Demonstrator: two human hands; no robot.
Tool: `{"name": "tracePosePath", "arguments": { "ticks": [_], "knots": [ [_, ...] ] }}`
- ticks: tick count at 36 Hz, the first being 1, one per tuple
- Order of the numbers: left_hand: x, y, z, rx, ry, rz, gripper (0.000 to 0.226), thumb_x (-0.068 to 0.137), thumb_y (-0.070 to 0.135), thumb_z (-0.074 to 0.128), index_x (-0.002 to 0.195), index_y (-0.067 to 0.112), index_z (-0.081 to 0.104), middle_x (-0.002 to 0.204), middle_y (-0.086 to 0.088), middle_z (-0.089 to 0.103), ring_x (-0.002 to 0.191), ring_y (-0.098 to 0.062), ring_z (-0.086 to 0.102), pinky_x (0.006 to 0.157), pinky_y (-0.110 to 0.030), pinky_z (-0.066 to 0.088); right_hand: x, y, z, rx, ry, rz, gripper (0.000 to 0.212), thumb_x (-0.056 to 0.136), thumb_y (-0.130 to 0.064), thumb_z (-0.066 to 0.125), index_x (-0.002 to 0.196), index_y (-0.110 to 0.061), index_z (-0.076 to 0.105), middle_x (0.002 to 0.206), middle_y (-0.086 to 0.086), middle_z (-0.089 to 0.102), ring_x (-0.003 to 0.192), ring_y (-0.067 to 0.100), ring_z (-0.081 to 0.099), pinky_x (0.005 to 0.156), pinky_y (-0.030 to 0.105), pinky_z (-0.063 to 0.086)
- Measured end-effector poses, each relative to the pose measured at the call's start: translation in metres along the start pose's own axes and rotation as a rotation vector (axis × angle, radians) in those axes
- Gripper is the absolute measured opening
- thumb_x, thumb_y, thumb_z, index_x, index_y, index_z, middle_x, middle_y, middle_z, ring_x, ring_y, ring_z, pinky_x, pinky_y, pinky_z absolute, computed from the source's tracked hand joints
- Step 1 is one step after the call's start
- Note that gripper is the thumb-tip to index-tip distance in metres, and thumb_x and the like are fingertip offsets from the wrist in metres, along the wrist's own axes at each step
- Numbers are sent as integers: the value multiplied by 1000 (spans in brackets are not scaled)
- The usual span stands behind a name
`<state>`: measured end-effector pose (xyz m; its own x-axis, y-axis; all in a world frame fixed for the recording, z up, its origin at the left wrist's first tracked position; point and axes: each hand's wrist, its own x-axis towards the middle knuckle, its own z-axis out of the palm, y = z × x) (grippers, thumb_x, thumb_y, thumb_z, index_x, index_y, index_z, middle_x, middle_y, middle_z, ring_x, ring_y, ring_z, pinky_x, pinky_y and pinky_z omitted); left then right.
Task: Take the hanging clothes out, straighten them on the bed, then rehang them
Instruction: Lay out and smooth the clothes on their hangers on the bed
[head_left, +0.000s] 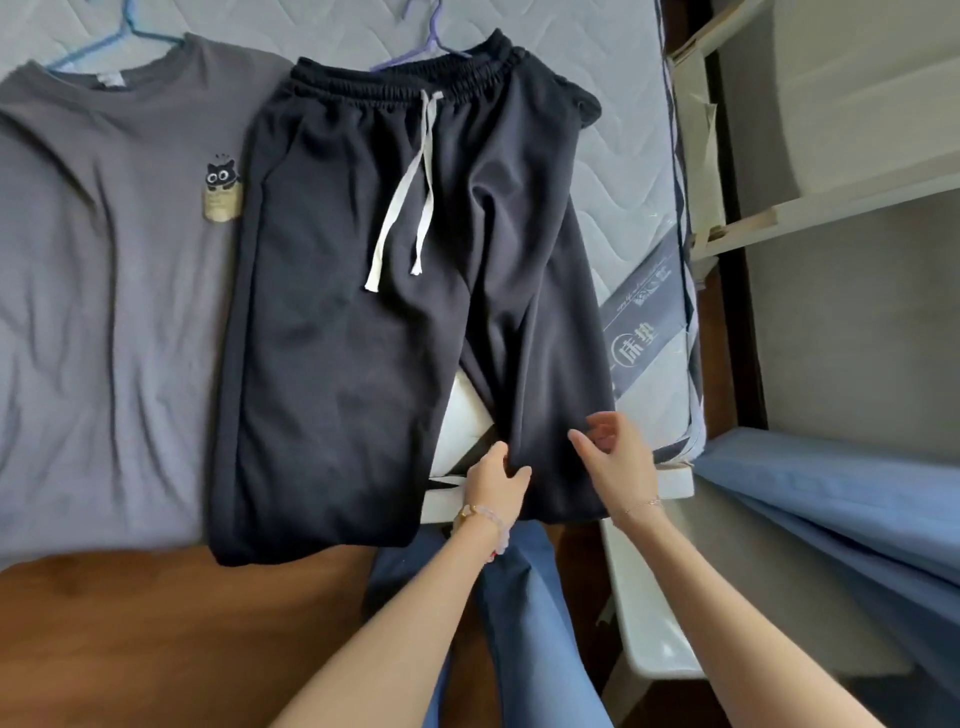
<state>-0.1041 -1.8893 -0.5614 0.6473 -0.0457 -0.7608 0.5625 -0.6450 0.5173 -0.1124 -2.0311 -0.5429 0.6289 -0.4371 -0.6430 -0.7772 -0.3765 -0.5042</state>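
Black sweatpants (337, 312) lie flat at centre frame on the bed (618, 176), waistband toward the top. They look soft, limp and light, best taken by a hem or seam. At lower centre the left hand (496, 475) pinches the inner edge of the right-side leg, while the right hand (615, 452) hovers just beside it, fingers loosely apart, holding nothing.

Your forearms are bare. Behind your left grip (496, 480), a beaded bracelet (485, 525) rings the wrist: pale pink, cloudy beads, one gold bead and a red bit underneath. Right of that bracelet, a thin gold chain (644, 505) crosses the wrist behind your right grip (615, 457). Below the bracelet, your blue trousers (524, 597) show.
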Motion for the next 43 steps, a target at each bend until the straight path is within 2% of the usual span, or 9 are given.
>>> {"name": "tracePosePath", "arguments": {
  "ticks": [4,9,13,16,25,32,35,38,43],
  "knots": [
    [-22,9,17,-70,-126,61,11,89,17,56,98,13,61,98,-2,68,93,-17,63,84,-33,53,-8,-11,16,107,-239,87,36,88,-43,71,111,-16,62,105,1,66,100,21,64,88,35,51],
    [-37,5,28,-67,-406,102,43,88,5,52,128,20,58,120,4,64,114,-7,56,99,-19,42,13,10,4,135,-190,156,26,93,-14,63,68,-18,55,77,5,61,84,21,56,69,31,40],
    [-22,4,21,-189,-102,13,34,88,0,46,113,14,64,109,2,65,99,-8,60,86,-9,47,26,29,-16,237,-184,202,24,96,-12,63,73,-17,63,80,7,65,87,21,60,80,37,47],
    [-1,14,17,-176,127,-102,27,88,11,55,115,10,56,117,-6,56,91,-12,54,83,-22,47,29,34,-25,282,-240,201,28,98,-14,62,71,-20,61,70,0,60,76,17,57,73,34,48],
    [12,44,36,-137,79,-280,56,79,46,66,117,8,49,120,-3,35,88,-17,46,75,-28,36,32,39,-23,328,-211,163,25,96,-11,63,73,-18,63,70,2,61,70,16,56,63,29,47],
    [12,45,39,-87,245,-283,21,95,16,40,76,7,41,115,-16,47,78,-23,43,70,-28,33,36,42,-42,141,-160,145,27,91,2,57,68,-13,55,68,4,52,74,20,50,69,31,42],
    [10,33,32,-196,300,-234,30,96,14,36,67,16,29,94,-14,48,79,-25,42,68,-29,32,36,44,-65,18,-87,128,26,84,8,52,69,-13,56,65,1,51,76,23,49,61,31,36],
    [7,19,27,-385,274,-203,21,95,15,37,74,13,35,77,-6,47,76,-24,45,70,-34,46,35,43,-79,-128,-51,135,29,86,7,52,102,-7,70,89,7,65,87,25,55,75,28,40],
    [6,10,26,-795,79,-269,9,94,14,41,90,10,48,105,-11,60,94,-23,59,88,-40,54,34,41,-71,-163,-38,179,25,87,4,47,94,-8,68,87,12,63,85,27,52,76,29,40]
  ]
}}
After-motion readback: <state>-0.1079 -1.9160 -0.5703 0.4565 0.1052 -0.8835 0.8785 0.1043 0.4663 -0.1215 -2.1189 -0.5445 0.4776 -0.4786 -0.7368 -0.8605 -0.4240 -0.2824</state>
